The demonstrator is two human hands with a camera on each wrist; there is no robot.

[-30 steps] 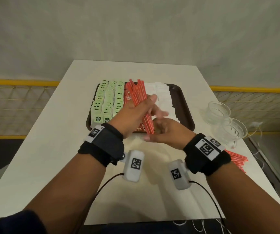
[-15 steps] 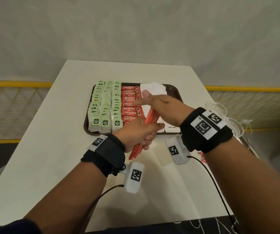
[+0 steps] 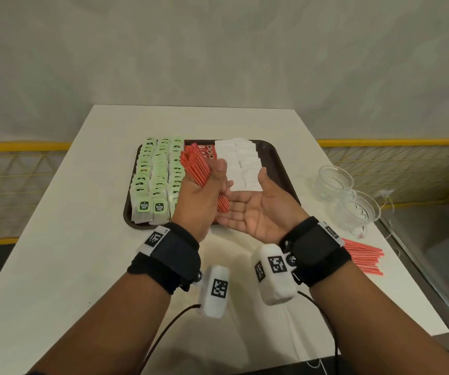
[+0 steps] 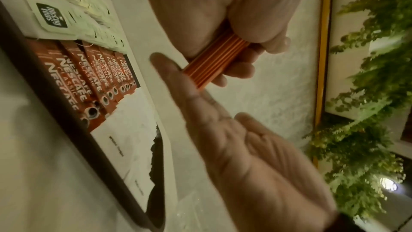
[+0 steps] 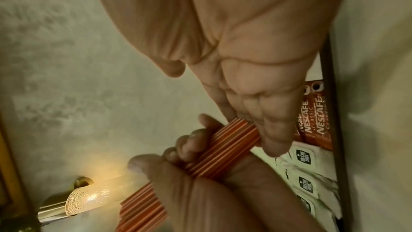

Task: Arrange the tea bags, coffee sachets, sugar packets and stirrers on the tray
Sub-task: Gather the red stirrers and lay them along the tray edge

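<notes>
left hand [image 3: 204, 196] fingers clenched round stirrers [image 3: 201, 171] above tray [image 3: 280, 169] | right hand [image 3: 255, 209] released, palm under bundle's lower end | risk: loose grip fans stirrers, they drop and scatter coffee sachets [image 4: 98, 73]

You are standing at what looks like a café or hotel refreshment corner. A white table [image 3: 88, 212] carries a brown serving tray [image 3: 278, 163] at twelve o'clock, glass cups [image 3: 350, 196] at two o'clock. Textured plaster walls, yellow railings [image 3: 20, 146], hanging greenery [image 4: 368, 94] and a brass wall lamp [image 5: 73, 202] suggest a decorated hospitality interior.
</notes>
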